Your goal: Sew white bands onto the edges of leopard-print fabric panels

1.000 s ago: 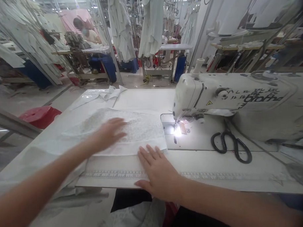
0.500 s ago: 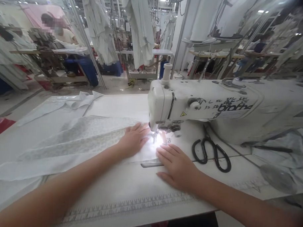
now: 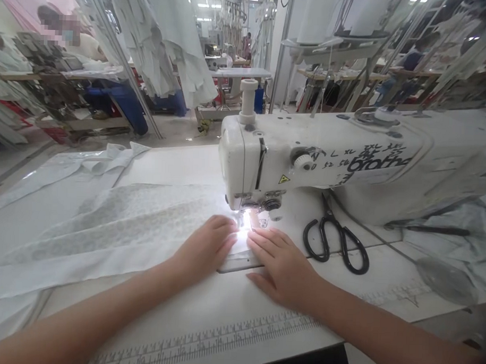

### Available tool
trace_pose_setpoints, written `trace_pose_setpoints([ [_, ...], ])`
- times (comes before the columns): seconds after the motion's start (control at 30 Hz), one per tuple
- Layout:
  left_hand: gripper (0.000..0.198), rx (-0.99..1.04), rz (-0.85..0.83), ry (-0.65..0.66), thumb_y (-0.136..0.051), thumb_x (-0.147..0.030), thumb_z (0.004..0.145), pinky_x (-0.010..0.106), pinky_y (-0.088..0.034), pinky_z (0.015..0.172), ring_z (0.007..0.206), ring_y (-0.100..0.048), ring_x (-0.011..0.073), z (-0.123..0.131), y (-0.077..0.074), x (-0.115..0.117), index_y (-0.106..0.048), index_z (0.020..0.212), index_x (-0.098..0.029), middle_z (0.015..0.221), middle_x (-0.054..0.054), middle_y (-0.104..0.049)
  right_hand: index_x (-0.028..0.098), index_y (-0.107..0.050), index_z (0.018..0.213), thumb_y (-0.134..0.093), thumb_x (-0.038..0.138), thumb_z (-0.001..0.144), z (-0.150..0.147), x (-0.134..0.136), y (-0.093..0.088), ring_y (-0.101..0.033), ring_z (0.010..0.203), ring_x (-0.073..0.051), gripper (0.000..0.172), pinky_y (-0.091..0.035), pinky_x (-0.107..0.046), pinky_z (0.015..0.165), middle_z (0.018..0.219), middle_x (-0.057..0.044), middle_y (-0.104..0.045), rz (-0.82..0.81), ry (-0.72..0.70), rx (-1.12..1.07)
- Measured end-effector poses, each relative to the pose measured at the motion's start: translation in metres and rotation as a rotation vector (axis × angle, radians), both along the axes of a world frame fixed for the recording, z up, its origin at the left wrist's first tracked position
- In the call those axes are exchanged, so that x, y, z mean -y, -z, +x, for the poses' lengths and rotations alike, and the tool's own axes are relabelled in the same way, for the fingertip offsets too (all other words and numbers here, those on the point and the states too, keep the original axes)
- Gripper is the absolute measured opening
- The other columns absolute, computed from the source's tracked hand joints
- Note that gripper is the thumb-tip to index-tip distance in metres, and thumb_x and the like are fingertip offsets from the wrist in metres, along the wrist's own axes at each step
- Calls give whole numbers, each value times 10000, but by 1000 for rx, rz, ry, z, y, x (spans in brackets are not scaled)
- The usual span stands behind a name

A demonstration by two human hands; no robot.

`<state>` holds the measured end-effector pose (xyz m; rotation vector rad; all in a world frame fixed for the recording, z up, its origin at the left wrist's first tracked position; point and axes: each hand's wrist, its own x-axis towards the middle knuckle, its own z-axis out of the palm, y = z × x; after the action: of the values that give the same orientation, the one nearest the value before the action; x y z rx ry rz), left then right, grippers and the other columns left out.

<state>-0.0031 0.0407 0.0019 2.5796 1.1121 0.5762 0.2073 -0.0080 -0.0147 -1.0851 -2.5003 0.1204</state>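
Note:
A pale patterned fabric [image 3: 146, 216] lies across the left of the table and runs under the head of a white sewing machine [image 3: 244, 155]. Beside the brightly lit needle area, my left hand [image 3: 207, 242] is closed at the fabric's edge, fingers bent and thumb close to the index finger. My right hand [image 3: 282, 260] rests flat just right of the needle, fingers stretched forward and thumb apart. Its fingertips touch the edge of the lit area. Glare hides the needle and the fabric right beneath it.
Black-handled scissors [image 3: 336, 238] lie right of my right hand, under the machine arm. A printed ruler scale [image 3: 221, 335] runs along the table's front. More cloth [image 3: 456, 232] lies at far right. Behind the table are hanging garments [image 3: 179, 52] and a person [image 3: 68, 38] at another station.
My left hand has drawn back toward me, its spread fingers now bent together. The right hand stays by the needle. The view has shifted slightly, moving the machine left in the picture.

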Motion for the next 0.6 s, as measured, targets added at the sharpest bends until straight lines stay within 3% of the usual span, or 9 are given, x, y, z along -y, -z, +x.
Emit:
trace_pose_setpoints([
  [0.17, 305, -37, -13, 80, -423, -241, 894, 404, -375, 1030, 1200, -431, 203, -7, 8, 3, -525, 1178, -196, 1221, 55, -560, 61, -496, 1252, -460, 389, 879, -1, -4, 0, -377, 1240, -283, 497, -297, -483, 1058, 1294, -142, -505, 0, -6, 23],
  [0.6, 339, -49, -9, 47, -412, -240, 892, 423, -361, 1046, 1244, -402, 213, -10, 11, -9, -520, 1212, -224, 1233, 38, -567, 84, -438, 1306, -471, 434, 864, -1, -11, 1, -365, 1246, -300, 564, -291, -518, 1051, 1323, -146, -475, -29, 27, 45],
])
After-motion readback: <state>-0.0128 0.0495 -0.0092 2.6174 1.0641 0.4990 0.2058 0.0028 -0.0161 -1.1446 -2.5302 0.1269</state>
